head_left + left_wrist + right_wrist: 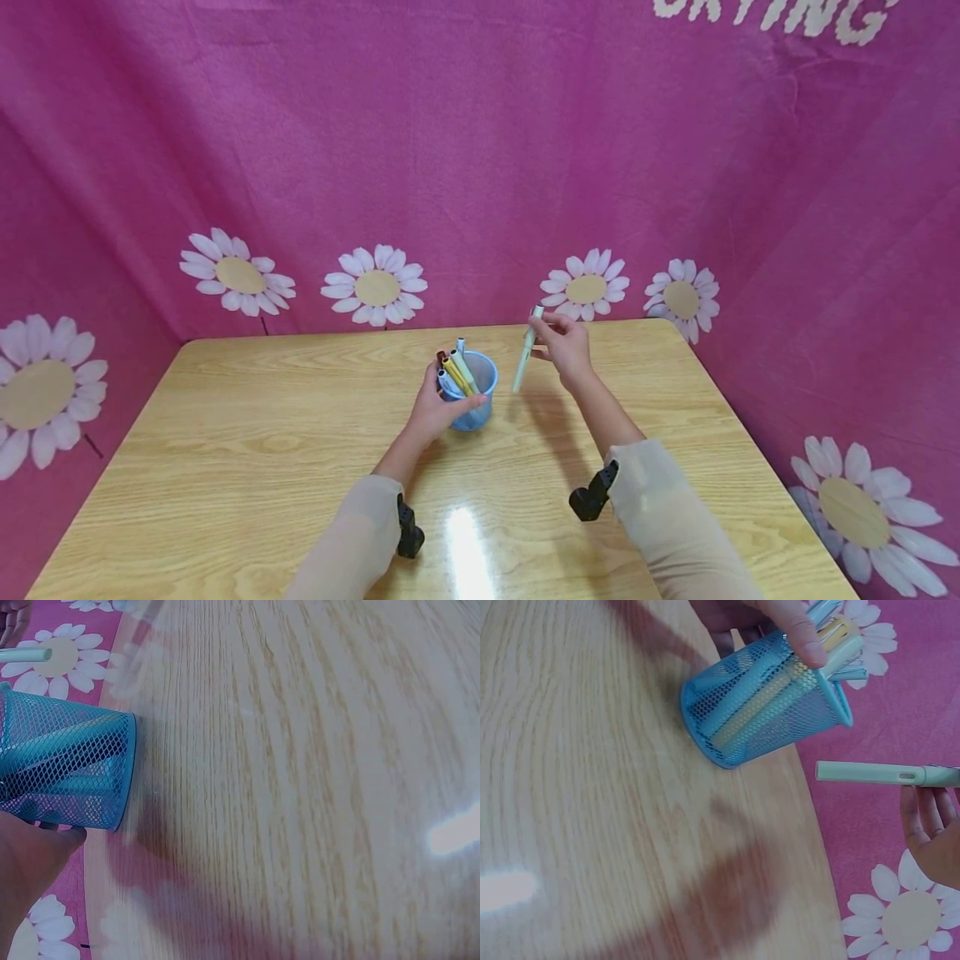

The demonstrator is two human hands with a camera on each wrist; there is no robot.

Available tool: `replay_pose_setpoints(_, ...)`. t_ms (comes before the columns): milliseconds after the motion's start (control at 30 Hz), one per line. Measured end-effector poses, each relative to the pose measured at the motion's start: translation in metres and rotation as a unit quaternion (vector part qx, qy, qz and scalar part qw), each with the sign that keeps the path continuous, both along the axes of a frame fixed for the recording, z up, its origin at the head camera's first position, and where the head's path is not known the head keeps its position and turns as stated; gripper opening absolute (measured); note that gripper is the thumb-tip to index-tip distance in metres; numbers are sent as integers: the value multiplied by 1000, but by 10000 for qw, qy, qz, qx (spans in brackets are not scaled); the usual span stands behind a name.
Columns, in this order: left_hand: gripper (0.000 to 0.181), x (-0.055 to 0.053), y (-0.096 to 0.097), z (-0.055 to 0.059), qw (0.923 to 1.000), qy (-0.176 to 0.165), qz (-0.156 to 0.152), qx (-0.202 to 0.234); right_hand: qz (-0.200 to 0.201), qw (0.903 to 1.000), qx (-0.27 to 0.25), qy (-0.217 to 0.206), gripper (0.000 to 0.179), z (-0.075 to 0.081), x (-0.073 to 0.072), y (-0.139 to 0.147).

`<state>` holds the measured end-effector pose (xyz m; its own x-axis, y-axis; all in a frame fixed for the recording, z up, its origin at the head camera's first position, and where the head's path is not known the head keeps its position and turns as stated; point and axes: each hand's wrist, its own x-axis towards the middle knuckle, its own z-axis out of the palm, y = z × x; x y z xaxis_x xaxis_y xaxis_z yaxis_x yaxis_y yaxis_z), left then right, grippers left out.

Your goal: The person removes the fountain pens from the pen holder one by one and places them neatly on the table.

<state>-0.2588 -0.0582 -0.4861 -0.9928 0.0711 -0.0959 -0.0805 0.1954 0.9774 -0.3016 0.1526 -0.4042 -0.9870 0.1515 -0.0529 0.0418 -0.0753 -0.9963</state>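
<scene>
A blue mesh pen holder [471, 417] stands on the table, with several pens leaning to its left side, among them a yellow pen [454, 372] and a pale green one [463, 367]. My left hand [433, 410] grips the holder from the left, thumb across its front near the rim. To the right of the holder, my right hand [564, 343] pinches a light green pen [870, 772] near its upper end. That pen hangs above the table, tilted, its lower end pointing down toward the holder's side. The left wrist view shows the mesh wall [67, 761] close up.
The wooden table [300, 433] reaches back to a pink cloth [450, 167] printed with white daisies. A bright light reflection [468, 550] lies on the tabletop in front. Black wrist cameras [592, 493] sit on both sleeves.
</scene>
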Motion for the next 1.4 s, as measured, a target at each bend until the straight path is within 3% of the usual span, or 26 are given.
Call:
replay_pose_setpoints(833, 102, 1, 1, -1, 9999, 112, -16, 20, 396, 9979, 291, -420, 31, -30, 7, -8)
replay_pose_setpoints(1067, 95, 16, 1, 30, 9998, -10, -188, 28, 469, 9958, 546, -562, 33, -38, 6, -9)
replay_pose_setpoints(1100, 95, 17, 1, 30, 9998, 13, -188, 35, 477, 9955, 584, -568, 33, -40, 6, -9)
replay_pose_setpoints(1267, 101, 1, 1, 2, 9999, 43, -105, 62, 483, 9938, 770, -641, 33, -44, 8, -9)
replay_pose_setpoints(1400, 102, -1, 1, -2, 9999, 92, -56, 1, 500, 9922, 860, -756, 31, -47, 10, -10)
